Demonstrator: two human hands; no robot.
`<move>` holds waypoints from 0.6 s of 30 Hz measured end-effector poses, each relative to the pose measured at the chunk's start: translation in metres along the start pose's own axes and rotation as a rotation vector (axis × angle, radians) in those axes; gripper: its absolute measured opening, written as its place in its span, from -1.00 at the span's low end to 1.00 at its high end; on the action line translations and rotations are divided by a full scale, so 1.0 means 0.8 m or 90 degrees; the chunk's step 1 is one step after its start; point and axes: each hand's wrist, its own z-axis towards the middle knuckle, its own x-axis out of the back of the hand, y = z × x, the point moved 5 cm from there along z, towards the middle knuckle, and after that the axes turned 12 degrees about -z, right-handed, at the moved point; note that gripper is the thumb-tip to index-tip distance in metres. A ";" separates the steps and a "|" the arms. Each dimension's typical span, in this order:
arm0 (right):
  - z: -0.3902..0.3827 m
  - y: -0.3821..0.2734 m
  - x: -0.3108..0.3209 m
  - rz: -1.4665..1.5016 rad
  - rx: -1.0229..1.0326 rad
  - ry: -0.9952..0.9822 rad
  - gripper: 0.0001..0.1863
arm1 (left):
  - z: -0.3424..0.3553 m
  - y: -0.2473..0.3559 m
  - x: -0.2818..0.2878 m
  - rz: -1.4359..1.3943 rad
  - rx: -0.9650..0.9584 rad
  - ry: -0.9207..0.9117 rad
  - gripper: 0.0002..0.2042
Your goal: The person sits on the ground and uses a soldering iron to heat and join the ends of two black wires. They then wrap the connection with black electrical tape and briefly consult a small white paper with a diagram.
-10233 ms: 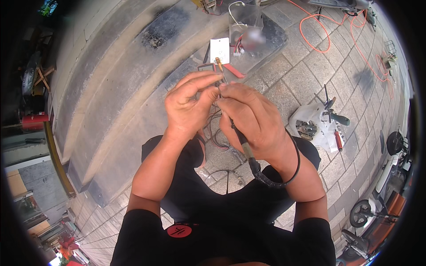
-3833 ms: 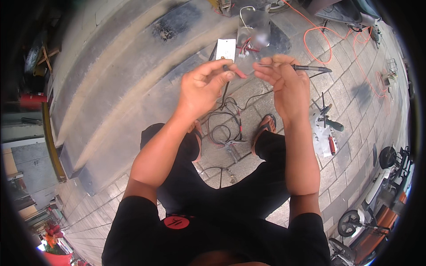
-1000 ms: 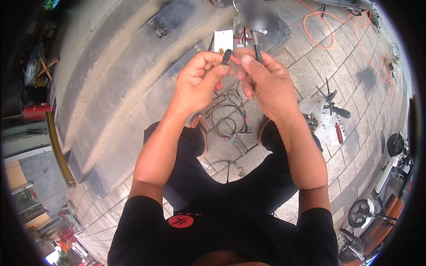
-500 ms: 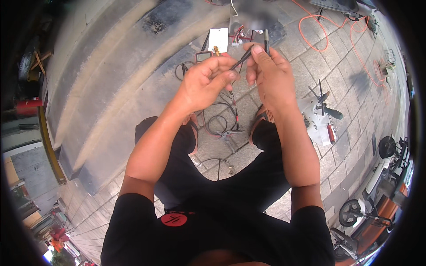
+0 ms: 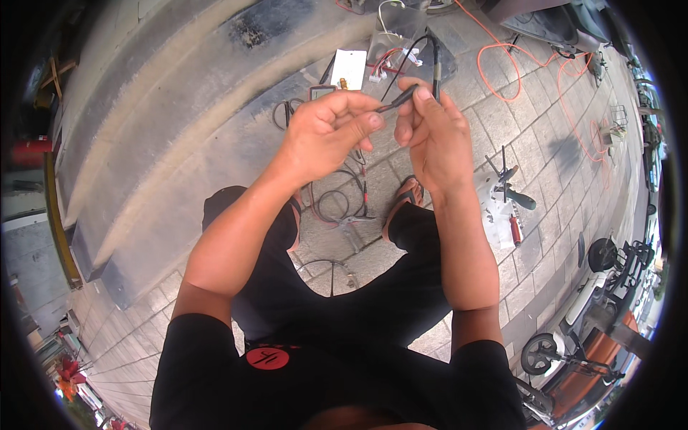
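Note:
Between my hands runs a black cable (image 5: 402, 98) with a thicker dark sleeve on it. Thumb and fingers of my left hand (image 5: 321, 134) pinch its thinner end. The sleeve's other end is held between the thumb and fingers of my right hand (image 5: 442, 136). Above the right hand, the cable loops up and over, with a thicker black length standing behind the fingers. A white card (image 5: 349, 66) and a small meter with a grey screen (image 5: 322, 92) lie beyond my left hand, the meter partly hidden by it.
Pliers (image 5: 350, 221) and coiled thin leads lie on the paving between my feet. To the right are a red-handled screwdriver (image 5: 516, 231) and a dark-handled tool (image 5: 521, 199) on white sheeting. An orange cord (image 5: 481, 63) winds across the far right. Steps (image 5: 154, 154) rise at left.
The sleeve between my hands has tilted flatter, and the thinner end shows beside my left fingers. The cable's loop above my right hand has come into clear view. My view has shifted slightly.

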 end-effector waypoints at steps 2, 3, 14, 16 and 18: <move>0.000 0.001 0.001 0.003 0.002 -0.002 -0.68 | -0.002 0.004 0.001 0.049 -0.037 0.006 -0.78; -0.001 0.002 0.000 0.010 0.002 -0.004 -0.69 | -0.004 0.010 0.000 0.088 -0.060 0.012 -0.79; -0.004 -0.002 -0.006 0.025 0.025 -0.039 -0.69 | -0.002 0.020 0.002 0.215 -0.145 0.034 -0.81; -0.005 -0.002 -0.008 0.007 0.021 -0.052 -0.70 | -0.003 0.016 0.005 0.202 -0.114 0.041 -0.82; -0.009 -0.002 -0.010 -0.010 0.017 -0.057 -0.70 | -0.002 0.012 0.005 0.173 -0.114 0.035 -0.82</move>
